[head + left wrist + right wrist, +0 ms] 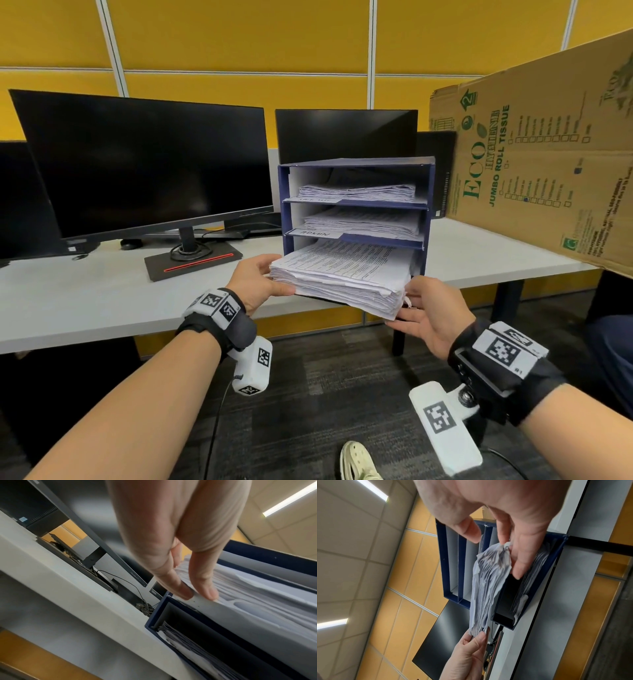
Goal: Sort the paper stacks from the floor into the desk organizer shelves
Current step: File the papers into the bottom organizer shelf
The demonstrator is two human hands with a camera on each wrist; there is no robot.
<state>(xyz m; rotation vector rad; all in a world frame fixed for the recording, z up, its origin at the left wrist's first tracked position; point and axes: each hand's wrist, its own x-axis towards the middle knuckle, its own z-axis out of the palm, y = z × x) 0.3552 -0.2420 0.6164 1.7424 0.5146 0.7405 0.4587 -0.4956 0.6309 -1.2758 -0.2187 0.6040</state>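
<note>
A blue desk organizer (356, 161) stands on the white desk (85, 301); its top two shelves hold papers, and the second carries a label reading ADMIN. A thick paper stack (342, 270) sits partly inside the shelf below, with its near half sticking out over the desk edge. My left hand (260, 277) pinches the stack's left near corner, thumb above and fingers beneath. My right hand (428, 308) lies under the right near corner with straight fingers (520, 562), thumb spread away. The wrist views show the stack (257, 601) (488, 581) above a lowest compartment that also holds papers.
Two dark monitors (147, 164) (346, 135) stand behind and left of the organizer, one on a flat base (195, 263) with cables. A large cardboard box (541, 164) leans in at the right. Dark carpet and my shoe (356, 460) are below.
</note>
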